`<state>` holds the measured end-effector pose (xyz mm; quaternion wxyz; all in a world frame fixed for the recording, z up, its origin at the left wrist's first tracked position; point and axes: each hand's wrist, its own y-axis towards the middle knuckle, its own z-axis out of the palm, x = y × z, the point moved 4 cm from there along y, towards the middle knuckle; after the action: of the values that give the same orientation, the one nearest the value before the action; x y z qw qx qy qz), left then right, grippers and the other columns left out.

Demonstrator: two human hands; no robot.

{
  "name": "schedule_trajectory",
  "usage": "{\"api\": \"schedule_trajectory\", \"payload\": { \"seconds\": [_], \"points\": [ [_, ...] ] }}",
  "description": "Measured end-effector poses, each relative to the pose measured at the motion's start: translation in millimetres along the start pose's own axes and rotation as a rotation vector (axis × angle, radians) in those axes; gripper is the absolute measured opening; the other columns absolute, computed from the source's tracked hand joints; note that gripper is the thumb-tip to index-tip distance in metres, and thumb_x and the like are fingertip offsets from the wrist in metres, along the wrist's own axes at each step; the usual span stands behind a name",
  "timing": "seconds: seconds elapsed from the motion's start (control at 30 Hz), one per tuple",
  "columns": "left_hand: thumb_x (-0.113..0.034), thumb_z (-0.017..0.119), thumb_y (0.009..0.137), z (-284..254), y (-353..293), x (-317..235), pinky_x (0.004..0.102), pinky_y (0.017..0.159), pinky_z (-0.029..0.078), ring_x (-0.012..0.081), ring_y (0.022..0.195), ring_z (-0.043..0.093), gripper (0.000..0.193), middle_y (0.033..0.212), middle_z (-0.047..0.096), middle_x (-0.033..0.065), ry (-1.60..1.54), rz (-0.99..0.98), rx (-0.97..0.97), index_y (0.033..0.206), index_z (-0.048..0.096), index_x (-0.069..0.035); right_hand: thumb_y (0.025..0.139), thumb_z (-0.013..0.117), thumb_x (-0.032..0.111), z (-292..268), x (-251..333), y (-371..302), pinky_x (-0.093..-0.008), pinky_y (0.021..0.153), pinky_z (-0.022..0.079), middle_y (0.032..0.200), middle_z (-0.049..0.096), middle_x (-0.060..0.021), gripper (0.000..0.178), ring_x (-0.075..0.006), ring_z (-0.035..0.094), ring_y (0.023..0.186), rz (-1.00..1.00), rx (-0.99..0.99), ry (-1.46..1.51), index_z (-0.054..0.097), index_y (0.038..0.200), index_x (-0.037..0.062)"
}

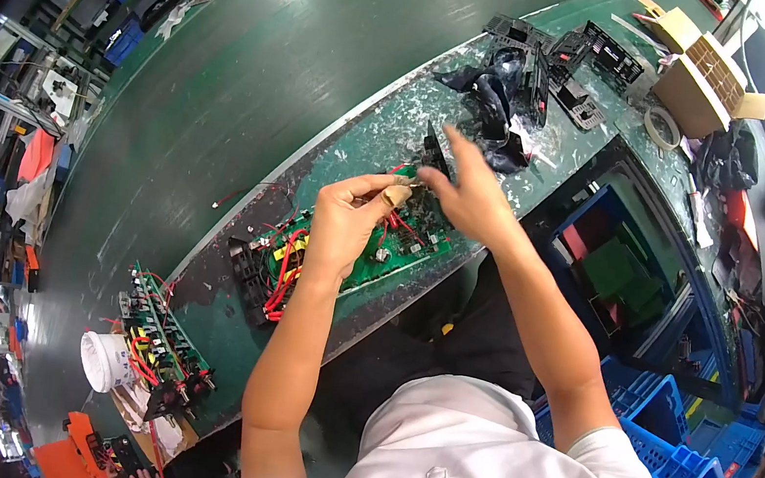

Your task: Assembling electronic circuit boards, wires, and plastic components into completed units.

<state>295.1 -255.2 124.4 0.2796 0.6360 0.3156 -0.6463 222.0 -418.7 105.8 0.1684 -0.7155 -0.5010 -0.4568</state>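
Here, a long green workbench (224,107) runs across the view. On its near edge lies a flat green circuit board with red and yellow wires (371,252). Behind it sits a pile of black plastic parts (526,73). The left hand (345,224) is over the board, its fingers curled around a small tan piece (397,195). The right hand (468,193) is just beside it, thumb and finger pinched near that piece, the other fingers spread. A white tub (105,362) stands far left.
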Motion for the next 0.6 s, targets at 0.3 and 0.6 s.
{"api": "schedule_trajectory", "payload": {
  "seconds": [0.3, 0.6],
  "points": [
    [-0.009, 0.074, 0.087, -16, 21, 11, 0.0257, 0.074, 0.053, 0.0122, 0.082, 0.069, 0.02, 0.095, 0.075, 0.0111, 0.427, -0.005, -0.115, 0.104, 0.075, 0.001, 0.097, 0.051, -0.003, 2, 7, -26, -0.0301, 0.105, 0.042, 0.136, 0.06, -0.016, 0.048, -0.0174, 0.055, 0.125, 0.012, 0.197, 0.332, 0.049, 0.144, 0.0046],
    [-0.008, 0.075, 0.084, -12, 25, 15, 0.028, 0.066, 0.05, 0.0139, 0.071, 0.065, 0.018, 0.082, 0.07, 0.0101, 0.497, 0.161, -0.065, 0.1, 0.075, 0.002, 0.097, 0.051, -0.003, 0, 12, -32, -0.0319, 0.109, 0.039, 0.139, 0.057, -0.0183, 0.048, -0.0236, 0.052, 0.133, 0.049, 0.172, 0.375, 0.048, 0.145, 0.0033]
  ]
}}
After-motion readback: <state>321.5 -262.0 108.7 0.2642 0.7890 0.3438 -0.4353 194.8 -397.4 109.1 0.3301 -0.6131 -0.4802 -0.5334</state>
